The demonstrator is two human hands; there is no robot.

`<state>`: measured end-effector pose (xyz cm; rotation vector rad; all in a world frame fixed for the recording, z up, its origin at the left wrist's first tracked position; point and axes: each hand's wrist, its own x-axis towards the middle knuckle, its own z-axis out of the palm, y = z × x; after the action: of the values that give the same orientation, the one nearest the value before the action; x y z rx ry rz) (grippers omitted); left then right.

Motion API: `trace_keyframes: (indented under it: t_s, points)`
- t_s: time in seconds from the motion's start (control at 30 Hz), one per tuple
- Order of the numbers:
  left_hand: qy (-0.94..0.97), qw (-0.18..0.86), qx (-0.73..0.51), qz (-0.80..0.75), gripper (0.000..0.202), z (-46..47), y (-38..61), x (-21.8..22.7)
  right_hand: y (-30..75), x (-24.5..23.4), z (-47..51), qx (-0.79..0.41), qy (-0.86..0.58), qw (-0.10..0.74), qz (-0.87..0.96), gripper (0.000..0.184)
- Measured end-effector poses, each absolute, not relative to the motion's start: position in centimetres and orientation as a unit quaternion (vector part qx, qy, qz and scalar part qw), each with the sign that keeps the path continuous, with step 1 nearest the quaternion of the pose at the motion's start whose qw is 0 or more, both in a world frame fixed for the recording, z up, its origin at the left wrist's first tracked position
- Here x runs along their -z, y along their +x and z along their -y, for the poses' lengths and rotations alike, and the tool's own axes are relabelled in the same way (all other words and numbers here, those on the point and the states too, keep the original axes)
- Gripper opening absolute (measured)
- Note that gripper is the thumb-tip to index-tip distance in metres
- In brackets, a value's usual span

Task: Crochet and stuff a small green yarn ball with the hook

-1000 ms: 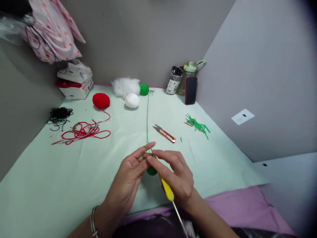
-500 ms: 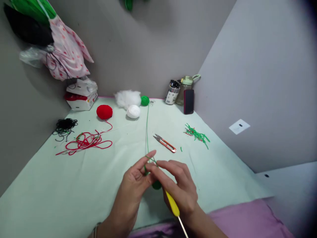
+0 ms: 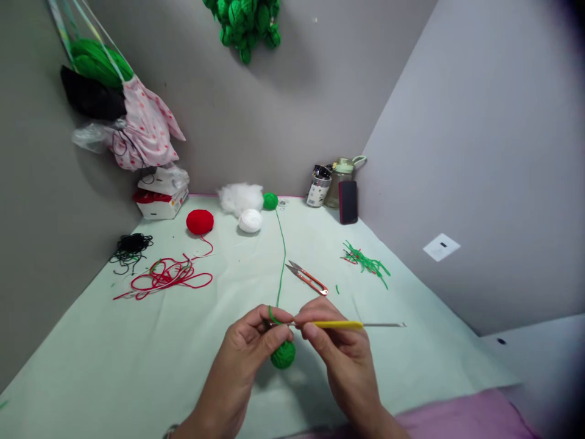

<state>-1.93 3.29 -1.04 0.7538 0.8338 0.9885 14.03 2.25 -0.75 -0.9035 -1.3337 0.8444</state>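
Pinched in my right hand (image 3: 340, 341) is a crochet hook (image 3: 342, 325) with a yellow handle, lying level and pointing left. Its bare metal end sticks out to the right. My left hand (image 3: 260, 341) is closed on the top of a small round green crochet piece (image 3: 283, 355), which hangs below the fingers. Green yarn (image 3: 282, 256) loops over the left forefinger and runs back across the table to a green yarn ball (image 3: 270, 201). The hook's tip meets the work between both hands, where fingers hide the stitch.
Orange thread snips (image 3: 308, 279) lie just beyond my hands. Green yarn scraps (image 3: 365, 262) are to the right. On the left lie loose red yarn (image 3: 164, 277), a red ball (image 3: 200, 222) and black yarn (image 3: 132, 247). White stuffing (image 3: 241, 198), a white ball (image 3: 250, 221) and a phone (image 3: 348, 202) stand at the back.
The crochet hook has swung from steeply slanted to level, its handle now pointing right. The green piece shows more fully below my left fingers. The view has tilted up, showing hanging green pieces.
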Motion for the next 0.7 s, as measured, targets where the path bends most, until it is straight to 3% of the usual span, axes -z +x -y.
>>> trace_keyframes:
  t_s: [0.1,0.23,0.3,0.33,0.37,0.57,0.7]
  points:
    - [0.317,0.741,-0.456,-0.376,0.029,-3.8,-2.3,0.3,14.6,0.2,-2.6,-0.326,-0.385,0.569,0.650,0.013]
    - [0.302,0.751,-0.453,-0.372,0.035,-5.5,-3.9,-1.3,17.6,-0.6,-5.7,-0.231,-0.405,0.425,0.776,0.022]
    - [0.309,0.738,-0.475,-0.367,0.036,-6.6,-5.1,-2.1,19.3,-0.6,-8.2,-0.147,-0.502,0.285,0.803,0.020]
    - [0.314,0.731,-0.488,-0.360,0.036,-7.2,-5.7,-2.5,19.9,-0.5,-9.4,-0.101,-0.558,0.177,0.804,0.023]
    - [0.313,0.726,-0.503,-0.348,0.035,-7.7,-6.2,-2.8,20.4,-0.3,-10.5,-0.084,-0.581,0.137,0.798,0.025]
    - [0.293,0.706,-0.586,-0.268,0.029,-9.8,-8.1,-2.9,20.7,1.5,-13.7,-0.088,-0.595,0.055,0.797,0.004]
    - [0.299,0.721,-0.592,-0.203,0.028,-10.0,-8.5,-2.0,20.7,1.6,-13.6,-0.108,-0.602,0.087,0.786,0.025]
